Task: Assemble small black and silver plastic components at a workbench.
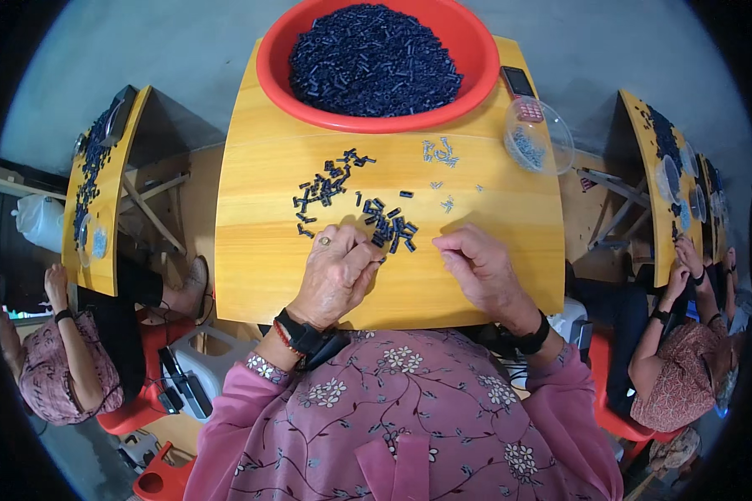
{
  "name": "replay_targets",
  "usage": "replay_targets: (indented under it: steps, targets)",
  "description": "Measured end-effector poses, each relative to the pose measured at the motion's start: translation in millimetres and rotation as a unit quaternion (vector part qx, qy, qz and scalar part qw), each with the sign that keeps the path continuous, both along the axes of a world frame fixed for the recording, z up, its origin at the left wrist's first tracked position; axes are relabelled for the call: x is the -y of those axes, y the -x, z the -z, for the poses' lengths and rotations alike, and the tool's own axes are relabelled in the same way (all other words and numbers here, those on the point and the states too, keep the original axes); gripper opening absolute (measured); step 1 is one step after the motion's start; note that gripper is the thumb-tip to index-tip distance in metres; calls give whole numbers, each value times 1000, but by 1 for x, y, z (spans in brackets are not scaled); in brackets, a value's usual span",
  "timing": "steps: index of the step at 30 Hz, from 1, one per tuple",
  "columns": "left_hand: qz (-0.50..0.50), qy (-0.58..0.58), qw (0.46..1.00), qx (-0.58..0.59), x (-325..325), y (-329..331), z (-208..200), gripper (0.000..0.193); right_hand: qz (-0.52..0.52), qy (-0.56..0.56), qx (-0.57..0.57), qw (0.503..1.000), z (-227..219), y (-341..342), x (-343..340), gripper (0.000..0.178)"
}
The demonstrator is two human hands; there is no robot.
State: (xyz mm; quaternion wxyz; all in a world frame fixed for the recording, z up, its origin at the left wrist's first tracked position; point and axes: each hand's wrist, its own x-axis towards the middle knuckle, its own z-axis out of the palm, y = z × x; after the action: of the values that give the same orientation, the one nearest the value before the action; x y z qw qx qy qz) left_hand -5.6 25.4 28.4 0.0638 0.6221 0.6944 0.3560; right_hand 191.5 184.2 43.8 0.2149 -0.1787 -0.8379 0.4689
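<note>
The person's left hand [334,271], with a ring, is curled low over a yellow wood-grain table [255,280], thumb and fingertips together. A small dark piece shows at the tips; whether it is gripped, I cannot tell. The right hand [480,271] is near the table's right side, thumb and forefinger together; whether they hold anything is unclear. Between the 2 hands, just beyond the left fingertips, lies a loose cluster of short black tubular pieces [388,224]. A second black cluster [326,185] spreads farther off to the left. Small silvery metal pins [440,153] lie scattered beyond the right hand. At the far edge stand a red basin [376,124] heaped with black pieces, a clear plastic bowl [566,142] of pins and a keypad phone [518,82]. Co-workers sit at tables on both sides.
</note>
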Motion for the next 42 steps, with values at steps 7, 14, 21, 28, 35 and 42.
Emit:
replay_targets:
  steps: [7, 14, 21, 28, 35, 42]
  targets:
    - [-132, -34, 974, 178, 22, 5, 0, 12, 69, 246, -5, 967, 9, -12, 4, 9]
    - [-164, -86, 911, 368, 32, 12, -6, 15, -6, 188, -30, 982, 10, 4, 23, 7]
    - [-108, -61, 843, 524, 42, 12, -15, 13, -123, 131, -9, 984, 1, 37, 39, 5]
    - [-58, -113, 666, 735, 37, 8, -14, 13, -87, 269, -21, 959, -22, 65, 41, 6]
    - [-41, -146, 631, 761, 45, 9, 3, 9, -83, 229, -71, 967, -21, 93, 50, 7]
    - [-38, -141, 588, 795, 46, 9, -4, 7, -80, 255, -83, 960, -17, 103, 51, 7]
